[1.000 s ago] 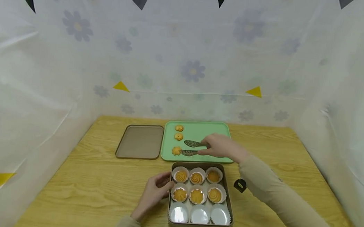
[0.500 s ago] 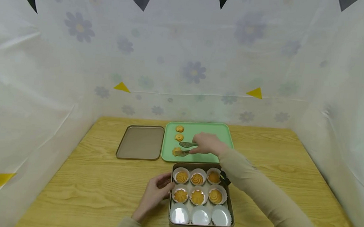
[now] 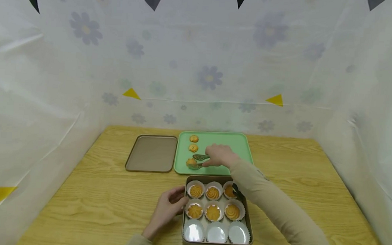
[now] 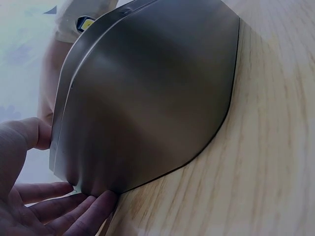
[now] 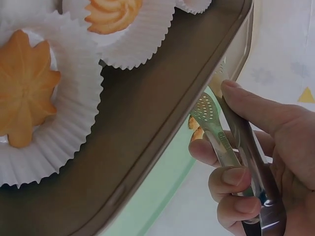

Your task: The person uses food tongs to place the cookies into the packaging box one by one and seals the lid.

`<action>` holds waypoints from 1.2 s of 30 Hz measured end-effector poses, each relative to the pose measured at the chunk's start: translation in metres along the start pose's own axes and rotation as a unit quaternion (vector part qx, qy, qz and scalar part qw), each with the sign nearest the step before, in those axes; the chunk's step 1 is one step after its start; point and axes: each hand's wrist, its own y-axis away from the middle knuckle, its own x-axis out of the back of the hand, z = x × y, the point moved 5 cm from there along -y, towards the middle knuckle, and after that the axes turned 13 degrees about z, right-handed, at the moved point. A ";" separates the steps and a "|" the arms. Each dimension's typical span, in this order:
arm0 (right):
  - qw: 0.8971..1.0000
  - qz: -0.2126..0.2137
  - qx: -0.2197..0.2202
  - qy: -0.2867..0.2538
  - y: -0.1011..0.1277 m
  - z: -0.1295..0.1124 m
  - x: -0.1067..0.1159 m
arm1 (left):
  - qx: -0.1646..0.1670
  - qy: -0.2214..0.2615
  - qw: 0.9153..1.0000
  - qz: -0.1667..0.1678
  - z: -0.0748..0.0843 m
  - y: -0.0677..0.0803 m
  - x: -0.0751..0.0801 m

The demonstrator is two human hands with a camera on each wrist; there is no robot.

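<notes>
My right hand [image 3: 219, 155] grips metal tongs [image 5: 248, 160] with perforated tips above the green tray [image 3: 235, 140]. In the head view, the tongs' arms stand apart, and the nearer tip overlaps the lowest cookie [image 3: 190, 162] on that tray. My left hand [image 3: 167, 209] holds the left wall of a deep rectangular baking tin [image 4: 147, 93]. Its thumb is at the rim and its fingers lie against the outer side. White paper cups stand in three rows in the tin; the two far rows hold piped cookies [image 3: 213, 212]. The near row's cups [image 3: 216, 232] hold no cookies.
Two more cookies [image 3: 193, 143] lie toward the back of the green tray, along its left side. A flat brown tray [image 3: 151, 153] sits left of it on the wooden table [image 3: 110, 203]. The tongs' dark handle end [image 3: 237, 191] hangs over the tin's far right corner.
My right hand has moved left with the tongs, bringing the nearer tip over the lowest cookie. The tongs' handle end has swung over the tin. My left hand stays at the tin.
</notes>
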 end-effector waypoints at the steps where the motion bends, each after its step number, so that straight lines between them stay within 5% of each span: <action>1: 1.000 0.000 0.000 0.001 0.000 0.000 0.000 | -0.001 0.000 1.000 0.000 0.000 0.000 0.000; 36: 1.000 -0.007 0.017 -0.014 0.014 0.003 0.007 | -0.003 0.002 1.000 0.006 0.002 0.002 0.004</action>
